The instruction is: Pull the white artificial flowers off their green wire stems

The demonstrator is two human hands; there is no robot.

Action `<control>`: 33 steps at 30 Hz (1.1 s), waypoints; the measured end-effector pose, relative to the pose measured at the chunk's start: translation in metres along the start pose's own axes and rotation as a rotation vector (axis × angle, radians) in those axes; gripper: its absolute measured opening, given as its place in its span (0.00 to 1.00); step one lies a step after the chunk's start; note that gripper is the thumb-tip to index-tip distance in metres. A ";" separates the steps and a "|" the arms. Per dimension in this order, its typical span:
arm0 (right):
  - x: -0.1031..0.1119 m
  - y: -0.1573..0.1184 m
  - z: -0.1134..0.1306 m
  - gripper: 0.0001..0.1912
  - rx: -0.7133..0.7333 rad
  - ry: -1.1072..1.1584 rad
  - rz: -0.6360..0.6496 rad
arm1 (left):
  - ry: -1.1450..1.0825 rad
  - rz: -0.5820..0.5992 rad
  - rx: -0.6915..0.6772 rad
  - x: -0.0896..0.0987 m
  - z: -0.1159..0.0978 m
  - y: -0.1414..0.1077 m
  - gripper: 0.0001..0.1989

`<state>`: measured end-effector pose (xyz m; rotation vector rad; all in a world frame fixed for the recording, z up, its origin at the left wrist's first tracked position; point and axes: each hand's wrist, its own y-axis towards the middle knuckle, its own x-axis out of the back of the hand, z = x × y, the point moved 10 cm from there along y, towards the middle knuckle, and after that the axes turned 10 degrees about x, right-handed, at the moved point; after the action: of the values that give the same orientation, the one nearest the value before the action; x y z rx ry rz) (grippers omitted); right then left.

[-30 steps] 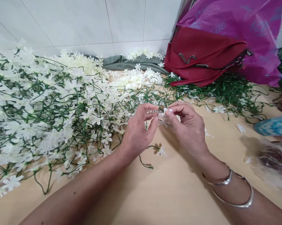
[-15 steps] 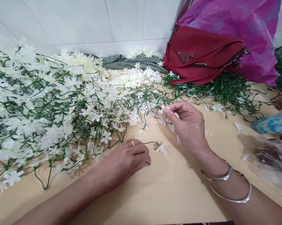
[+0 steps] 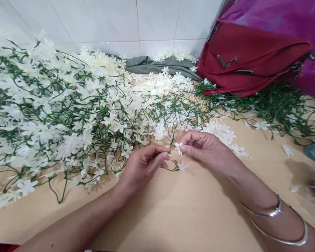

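Observation:
My left hand (image 3: 149, 161) is closed in a pinch on a green artificial flower stem (image 3: 171, 170); its tip shows at the thumb and forefinger. A white flower with thin stamens (image 3: 181, 166) is on the stem's lower end, just above the table. Between the thumb and fingers of my right hand (image 3: 201, 148) is a small white artificial flower (image 3: 178, 148), held close beside the left fingertips. Whether flower and stem tip touch, I cannot tell. To the left spreads a large heap of white flowers on green stems (image 3: 76, 119).
Loose white petals (image 3: 159, 84) lie behind my hands, with more petals (image 3: 222, 134) by my right wrist. A red handbag (image 3: 251, 59) rests on green stems (image 3: 275, 103) at the back right, before a purple bag (image 3: 291, 17). White tiles (image 3: 157, 21) line the wall.
My left hand has risen off the table and turned, bringing the stem tip up. My right hand has come down and left with the flower. The view has shifted slightly.

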<state>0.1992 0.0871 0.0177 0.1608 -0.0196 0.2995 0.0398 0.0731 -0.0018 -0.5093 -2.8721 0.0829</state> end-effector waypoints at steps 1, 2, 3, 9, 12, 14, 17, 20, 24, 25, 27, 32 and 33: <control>-0.001 0.000 -0.003 0.11 -0.016 0.007 0.001 | -0.004 0.003 0.013 0.000 0.001 0.000 0.09; -0.002 0.000 -0.005 0.11 -0.033 0.014 0.003 | -0.004 0.005 0.021 0.000 0.002 0.000 0.10; -0.002 0.000 -0.008 0.12 -0.048 0.019 0.007 | -0.002 0.006 0.023 0.000 0.002 0.000 0.10; -0.007 -0.003 -0.013 0.14 -0.067 -0.020 0.042 | 0.002 0.019 -0.004 -0.003 -0.006 -0.001 0.09; -0.009 -0.004 -0.014 0.14 -0.073 -0.047 0.043 | 0.021 0.020 -0.013 -0.004 -0.007 -0.001 0.09; -0.009 -0.005 -0.015 0.12 -0.080 -0.049 0.029 | 0.032 0.024 -0.007 -0.005 -0.005 -0.001 0.09; -0.009 -0.005 -0.015 0.10 -0.080 -0.055 -0.003 | 0.050 0.022 -0.011 -0.005 -0.004 -0.001 0.09; -0.012 -0.007 -0.017 0.10 -0.104 -0.090 -0.022 | 0.074 -0.006 -0.034 -0.004 -0.006 -0.002 0.09; -0.016 -0.011 -0.019 0.11 -0.151 -0.121 -0.056 | 0.098 -0.035 -0.059 -0.004 -0.012 -0.004 0.08; -0.017 -0.012 -0.019 0.12 -0.155 -0.123 -0.064 | 0.101 -0.039 -0.066 -0.004 -0.014 -0.005 0.08; -0.019 -0.012 -0.019 0.12 -0.153 -0.127 -0.069 | 0.103 -0.045 -0.072 -0.004 -0.014 -0.006 0.08; -0.022 -0.011 -0.014 0.10 -0.101 -0.140 -0.069 | 0.098 -0.046 -0.047 -0.003 -0.011 -0.004 0.08; -0.021 -0.011 -0.014 0.10 -0.097 -0.140 -0.076 | 0.090 -0.045 -0.043 -0.003 -0.010 -0.004 0.08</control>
<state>0.1822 0.0731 0.0016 0.0858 -0.1665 0.2101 0.0434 0.0685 0.0078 -0.4445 -2.8003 -0.0085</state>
